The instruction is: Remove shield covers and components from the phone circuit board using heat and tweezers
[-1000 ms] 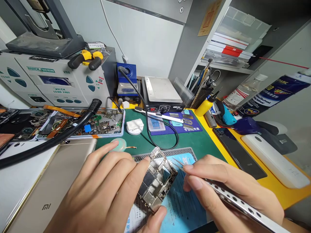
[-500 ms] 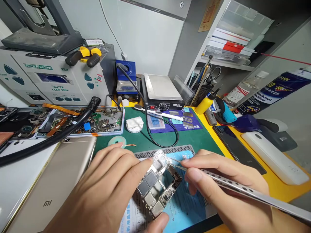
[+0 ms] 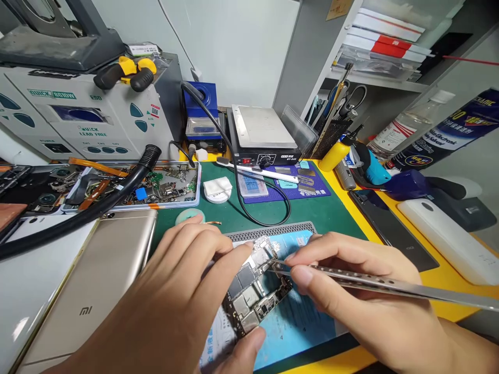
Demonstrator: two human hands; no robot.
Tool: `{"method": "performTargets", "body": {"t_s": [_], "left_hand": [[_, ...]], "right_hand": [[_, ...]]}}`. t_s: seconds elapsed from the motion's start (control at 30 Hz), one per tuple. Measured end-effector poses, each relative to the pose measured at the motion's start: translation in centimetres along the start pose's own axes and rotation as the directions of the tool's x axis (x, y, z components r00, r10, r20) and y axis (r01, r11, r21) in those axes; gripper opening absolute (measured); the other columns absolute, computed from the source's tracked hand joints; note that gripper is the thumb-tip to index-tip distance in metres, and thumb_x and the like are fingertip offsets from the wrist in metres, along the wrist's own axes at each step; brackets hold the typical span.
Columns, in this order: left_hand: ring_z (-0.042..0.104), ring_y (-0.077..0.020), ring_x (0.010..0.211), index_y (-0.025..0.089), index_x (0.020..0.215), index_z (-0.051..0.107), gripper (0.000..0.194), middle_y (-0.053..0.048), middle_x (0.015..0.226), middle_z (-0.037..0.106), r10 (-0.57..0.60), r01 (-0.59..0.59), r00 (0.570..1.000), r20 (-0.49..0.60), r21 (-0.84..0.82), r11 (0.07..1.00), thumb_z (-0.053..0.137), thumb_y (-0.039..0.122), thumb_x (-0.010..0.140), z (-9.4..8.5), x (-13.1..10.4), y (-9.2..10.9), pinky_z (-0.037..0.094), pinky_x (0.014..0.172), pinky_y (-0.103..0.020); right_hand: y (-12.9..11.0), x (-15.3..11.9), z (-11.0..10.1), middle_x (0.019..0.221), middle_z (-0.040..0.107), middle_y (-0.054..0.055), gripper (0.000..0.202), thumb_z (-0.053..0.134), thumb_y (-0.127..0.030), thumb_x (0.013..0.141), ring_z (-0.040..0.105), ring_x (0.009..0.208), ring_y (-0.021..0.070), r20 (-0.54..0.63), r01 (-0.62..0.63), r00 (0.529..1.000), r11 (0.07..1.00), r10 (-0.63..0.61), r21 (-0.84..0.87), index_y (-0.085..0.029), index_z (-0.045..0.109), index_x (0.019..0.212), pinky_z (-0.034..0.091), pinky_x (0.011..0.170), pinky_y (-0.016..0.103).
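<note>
A phone circuit board (image 3: 242, 280) with chips, metal shields and an open gap in its middle is tilted above a blue printed sheet (image 3: 288, 327). My left hand (image 3: 175, 296) grips it, index finger at the top edge and thumb at the bottom edge. In my right hand (image 3: 351, 291) is a pair of metal tweezers (image 3: 384, 284) with a row of holes, pinched between thumb and index finger. The tweezers' tips are at the board's upper right part, slightly apart. Whether they hold anything small, I cannot tell.
A gold phone back (image 3: 93, 291) lies left, below a black hose (image 3: 97, 210) and a tray of boards (image 3: 197, 189). Behind stand a rework station (image 3: 89, 111) and a hot plate (image 3: 259, 127). Right are a dark phone (image 3: 390, 226) and a white device (image 3: 448, 241).
The tweezers' tips have moved down and left, further over the board. The board sits slightly lower in my left hand's grip, and the whole view has shifted a little.
</note>
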State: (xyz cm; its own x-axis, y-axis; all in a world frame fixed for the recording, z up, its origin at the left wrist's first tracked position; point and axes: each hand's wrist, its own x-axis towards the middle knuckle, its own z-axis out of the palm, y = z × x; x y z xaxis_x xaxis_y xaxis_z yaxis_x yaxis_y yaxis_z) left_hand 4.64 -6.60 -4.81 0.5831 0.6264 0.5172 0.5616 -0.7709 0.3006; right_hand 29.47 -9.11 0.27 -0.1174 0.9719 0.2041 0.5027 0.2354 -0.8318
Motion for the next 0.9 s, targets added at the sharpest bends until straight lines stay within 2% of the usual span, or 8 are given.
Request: {"method": "performTargets", "body": {"t_s": [0.13,0.27,0.53,0.9], "left_hand": [[0.060,-0.0289,0.126,0.017,0.144,0.062,0.046,-0.010,0.127,0.064,0.029,-0.028,0.999,-0.015,0.015,0.999,0.066,0.034,0.101,-0.26,0.08,0.05,0.040,0.130,-0.055],[0.060,-0.0283,0.125,0.015,0.140,0.064,0.043,-0.010,0.125,0.063,0.059,-0.057,0.995,-0.075,0.017,0.998,0.068,0.030,0.100,-0.28,-0.04,0.40,0.042,0.130,-0.056],[0.059,-0.0283,0.126,0.014,0.138,0.066,0.041,-0.009,0.125,0.063,0.096,-0.096,0.990,-0.099,-0.001,0.995,0.069,0.026,0.099,-0.28,0.04,0.35,0.038,0.132,-0.056],[0.059,-0.0279,0.125,0.015,0.140,0.066,0.041,-0.008,0.125,0.063,0.120,-0.119,0.987,-0.109,0.012,0.993,0.068,0.028,0.100,-0.14,0.25,0.29,0.037,0.133,-0.058]], "right_hand": [[0.27,-0.17,0.26,0.076,0.084,-0.007,0.018,0.082,-0.010,0.090,0.075,0.059,0.0080,-0.063,0.062,0.996,0.998,-0.063,-0.021,-0.028,0.085,0.086,0.060,0.061,0.010],[0.27,-0.17,0.19,0.073,0.082,-0.008,0.015,0.085,-0.015,0.091,0.069,0.053,0.0065,-0.056,0.059,0.997,0.998,-0.061,-0.034,-0.029,0.085,0.087,0.053,0.052,0.010],[0.13,-0.53,0.00,0.066,0.076,-0.007,0.010,0.085,-0.020,0.094,0.062,0.043,0.0061,-0.027,0.024,0.999,1.000,-0.024,0.000,-0.028,0.085,0.088,0.048,0.041,0.013],[0.27,-0.48,-0.10,0.071,0.079,-0.008,0.012,0.085,-0.019,0.096,0.066,0.045,0.0052,-0.020,0.028,0.999,1.000,-0.028,0.010,-0.030,0.084,0.091,0.050,0.044,0.011]]}}
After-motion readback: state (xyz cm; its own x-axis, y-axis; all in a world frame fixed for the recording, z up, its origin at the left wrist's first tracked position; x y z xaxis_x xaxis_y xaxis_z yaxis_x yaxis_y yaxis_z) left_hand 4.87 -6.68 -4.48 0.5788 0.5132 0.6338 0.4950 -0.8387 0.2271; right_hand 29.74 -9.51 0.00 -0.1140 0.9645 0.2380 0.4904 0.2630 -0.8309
